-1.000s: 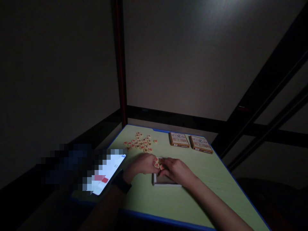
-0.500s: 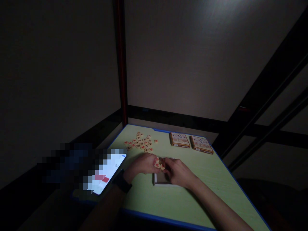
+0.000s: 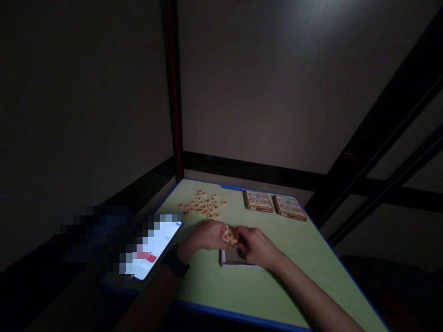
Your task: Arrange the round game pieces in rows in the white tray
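Several round wooden pieces with red marks (image 3: pixel 226 237) are bunched between my two hands, above a shallow open box (image 3: pixel 233 258). My left hand (image 3: pixel 208 234), with a dark band at the wrist, is closed around them from the left. From the right, the fingers of my right hand (image 3: pixel 258 246) are bent together against the same bunch. How many pieces each hand grips is hidden. More round pieces (image 3: pixel 205 205), with red or dark marks, lie loosely scattered on the table behind my left hand.
Two flat printed boxes (image 3: pixel 258 201) (image 3: pixel 290 208) lie side by side at the back right of the green table (image 3: pixel 311 258), which has a blue edge. A lit phone (image 3: pixel 161 246) lies at the left. Walls stand behind.
My right fingers have shifted very slightly at the bunch of pieces. The phone's displayed digits have changed. The scattered pieces and boxes stay where they were.
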Available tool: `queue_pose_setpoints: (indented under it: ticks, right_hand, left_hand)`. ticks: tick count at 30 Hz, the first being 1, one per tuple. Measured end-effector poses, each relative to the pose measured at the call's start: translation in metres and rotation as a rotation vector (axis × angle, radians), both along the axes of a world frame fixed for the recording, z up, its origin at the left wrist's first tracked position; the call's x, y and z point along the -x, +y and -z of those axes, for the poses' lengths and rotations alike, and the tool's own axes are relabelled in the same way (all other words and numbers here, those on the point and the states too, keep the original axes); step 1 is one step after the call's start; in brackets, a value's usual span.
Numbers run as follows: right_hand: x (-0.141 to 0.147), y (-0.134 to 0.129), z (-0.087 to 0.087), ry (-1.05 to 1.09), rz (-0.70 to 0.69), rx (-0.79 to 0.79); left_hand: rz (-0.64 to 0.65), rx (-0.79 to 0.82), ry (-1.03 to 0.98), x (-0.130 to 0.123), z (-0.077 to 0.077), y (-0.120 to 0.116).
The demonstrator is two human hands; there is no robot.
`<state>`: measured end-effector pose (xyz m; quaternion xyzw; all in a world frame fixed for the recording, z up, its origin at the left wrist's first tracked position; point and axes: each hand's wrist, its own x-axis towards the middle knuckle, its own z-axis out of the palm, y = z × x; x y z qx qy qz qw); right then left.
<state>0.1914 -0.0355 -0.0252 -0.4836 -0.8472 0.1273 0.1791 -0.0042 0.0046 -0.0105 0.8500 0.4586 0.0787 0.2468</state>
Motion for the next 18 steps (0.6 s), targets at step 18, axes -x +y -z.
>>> queue_pose_setpoints:
  ticks: [18]
  right_hand:
    - [-0.026, 0.018, -0.011, 0.382, 0.041, 0.093]
  left_hand:
    - [-0.117, 0.270, -0.049, 0.008, -0.002, 0.010]
